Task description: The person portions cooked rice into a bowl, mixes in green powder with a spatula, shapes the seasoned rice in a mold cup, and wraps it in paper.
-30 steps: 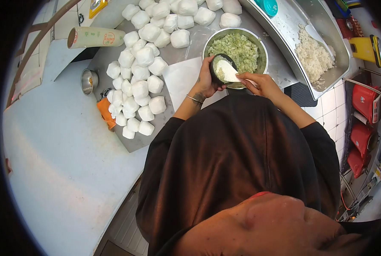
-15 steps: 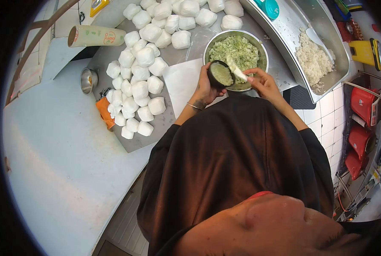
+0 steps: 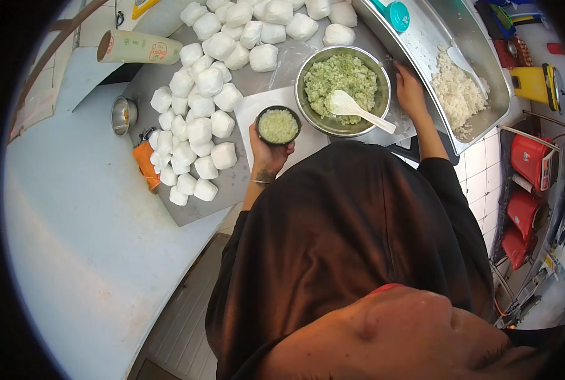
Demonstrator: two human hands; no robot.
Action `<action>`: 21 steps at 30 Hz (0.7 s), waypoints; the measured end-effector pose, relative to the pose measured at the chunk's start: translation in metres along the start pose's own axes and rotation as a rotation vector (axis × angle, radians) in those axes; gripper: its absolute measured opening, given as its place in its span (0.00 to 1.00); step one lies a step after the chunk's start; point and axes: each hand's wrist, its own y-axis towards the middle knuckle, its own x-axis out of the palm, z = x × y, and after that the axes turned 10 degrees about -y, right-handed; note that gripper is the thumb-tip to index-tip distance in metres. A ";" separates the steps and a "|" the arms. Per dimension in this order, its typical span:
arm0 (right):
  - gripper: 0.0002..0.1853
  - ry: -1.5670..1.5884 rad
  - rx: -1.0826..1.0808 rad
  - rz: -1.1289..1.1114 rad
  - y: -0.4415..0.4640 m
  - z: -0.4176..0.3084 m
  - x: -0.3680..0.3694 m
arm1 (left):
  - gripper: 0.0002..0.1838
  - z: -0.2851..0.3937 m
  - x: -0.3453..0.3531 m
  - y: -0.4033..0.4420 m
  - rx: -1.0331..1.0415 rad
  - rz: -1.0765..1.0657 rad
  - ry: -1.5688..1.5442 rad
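Observation:
My left hand (image 3: 268, 151) is wrapped around a small black bowl (image 3: 261, 132) filled level with pale green rice. It is over a white paper sheet (image 3: 247, 109), left of a steel mixing bowl (image 3: 301, 114). Green-tinted rice (image 3: 342, 75) fills much of the steel bowl. A white rice paddle (image 3: 358, 109) rests in it, its handle across the near right rim. Between that bowl and the long metal tray lies my right hand (image 3: 410, 92), off the paddle, its fingers stretched forward along the tray wall. I see nothing held there, though the fingertips show poorly.
Several white wrapped bundles (image 3: 208, 82) cover the steel table's left and far parts. White rice (image 3: 457, 95) with a scoop sits in the long metal tray (image 3: 422, 47), along with a teal-lidded item (image 3: 397, 16). A patterned cylinder (image 3: 140, 48), small metal cup (image 3: 124, 116) and orange cloth (image 3: 145, 163) are left.
My right hand has let go of the rice paddle, now lying in the steel bowl, and moved right toward the tray. My left hand has carried the black bowl left and levelled it.

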 end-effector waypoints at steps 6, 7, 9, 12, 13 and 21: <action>0.21 0.114 -0.398 -0.095 0.010 -0.028 -0.027 | 0.37 -0.001 -0.035 -0.016 0.010 0.038 -0.078; 0.21 0.106 -0.269 -0.095 0.006 -0.027 -0.027 | 0.37 -0.001 -0.037 -0.019 0.014 0.058 -0.095; 0.22 0.087 -0.017 -0.096 -0.001 -0.019 -0.021 | 0.37 -0.001 -0.042 -0.021 0.028 0.089 -0.118; 0.23 -0.062 0.052 -0.027 -0.003 0.008 0.000 | 0.37 -0.002 -0.043 -0.022 0.056 0.067 -0.146; 0.23 -0.074 -0.022 0.017 0.000 0.011 0.003 | 0.37 -0.002 -0.044 -0.021 0.058 0.058 -0.154; 0.23 -0.380 -0.233 0.048 0.037 0.018 0.037 | 0.38 -0.002 -0.033 -0.016 0.072 0.100 -0.128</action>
